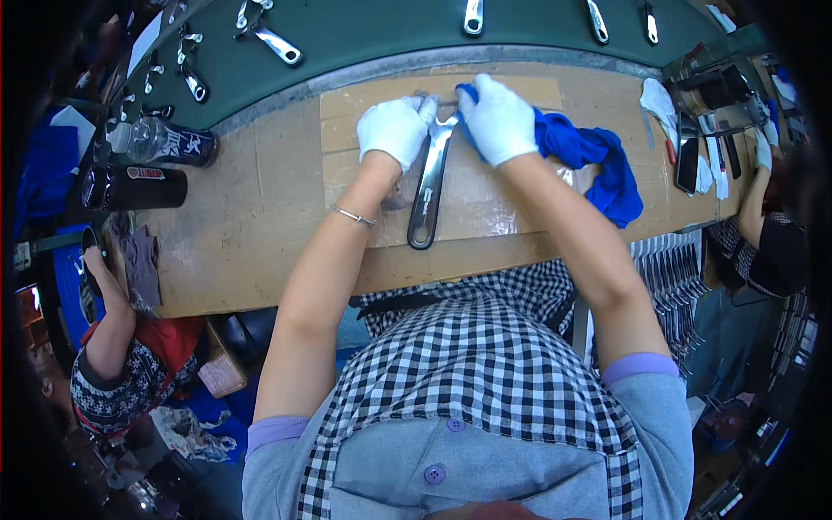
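Head camera view: two white-gloved hands work on a chrome wrench (427, 192) with a dark panel in its handle. It lies near the middle of a brown-covered bench (260, 217), its head far and its holed handle end near. Small pale lettering runs along the handle panel.

The left hand (394, 132) is just left of the wrench head with its fingers curled; whether they grip the metal cannot be told. The right hand (503, 121), to the right, has its fingers closed on a blue cloth (594, 160), bunched at the wrench head and trailing right across the bench.

To the far left lies a clear plastic bottle (178, 144) with a dark label carrying white print. Nearer is a dark bottle (139, 187) with a small red-and-white label. Grey fabric (139, 260) drapes over the left end.

On the right are a dark phone (686, 154) and a crumpled white cloth (660, 104). Beyond the bench, more wrenches (277, 45) lie on a green surface (381, 39). Co-workers' arms show at the left and right edges.
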Tool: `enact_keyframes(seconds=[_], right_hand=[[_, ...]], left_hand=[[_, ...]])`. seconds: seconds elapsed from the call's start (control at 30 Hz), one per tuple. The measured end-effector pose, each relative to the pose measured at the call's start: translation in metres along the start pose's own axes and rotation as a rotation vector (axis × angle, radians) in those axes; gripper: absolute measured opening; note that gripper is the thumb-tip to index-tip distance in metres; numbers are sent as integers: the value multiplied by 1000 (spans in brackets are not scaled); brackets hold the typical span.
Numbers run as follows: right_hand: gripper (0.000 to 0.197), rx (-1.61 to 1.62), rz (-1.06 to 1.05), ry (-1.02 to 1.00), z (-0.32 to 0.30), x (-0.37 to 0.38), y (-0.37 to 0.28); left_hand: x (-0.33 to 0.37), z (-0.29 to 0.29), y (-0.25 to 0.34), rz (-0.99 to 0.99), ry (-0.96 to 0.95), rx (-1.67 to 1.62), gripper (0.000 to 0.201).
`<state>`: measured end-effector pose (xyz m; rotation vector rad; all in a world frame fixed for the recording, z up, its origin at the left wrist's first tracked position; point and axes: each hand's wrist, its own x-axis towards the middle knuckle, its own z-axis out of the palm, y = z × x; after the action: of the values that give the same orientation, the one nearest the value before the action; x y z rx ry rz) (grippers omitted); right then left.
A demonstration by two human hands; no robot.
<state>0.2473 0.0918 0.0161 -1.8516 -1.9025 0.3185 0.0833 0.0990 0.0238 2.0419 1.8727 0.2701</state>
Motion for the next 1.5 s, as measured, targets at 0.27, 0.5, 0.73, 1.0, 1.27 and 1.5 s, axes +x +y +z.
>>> enact_keyframes(seconds=[0.27, 0.5, 0.73, 1.0, 1.27, 1.5], right_hand=[[30, 3, -7, 96, -7, -4, 1], [37, -28, -171, -5, -32, -26, 45], [35, -228, -473, 7, -37, -63, 58], [33, 272, -378, 200, -12, -32, -5], [26, -60, -531, 157, 43, -23, -33], [26, -175, -629, -158, -5, -45, -4]], left_hand=[[15, 16, -13, 13, 121, -82, 50], [-79, -1, 4, 68, 60, -76, 69], [-104, 1, -23, -93, -217, -1089, 56], [-92, -22, -56, -533, -752, -1615, 36], [-87, -28, -49, -536, -796, -1467, 27], [-88, -31, -46, -514, -729, -1321, 30]])
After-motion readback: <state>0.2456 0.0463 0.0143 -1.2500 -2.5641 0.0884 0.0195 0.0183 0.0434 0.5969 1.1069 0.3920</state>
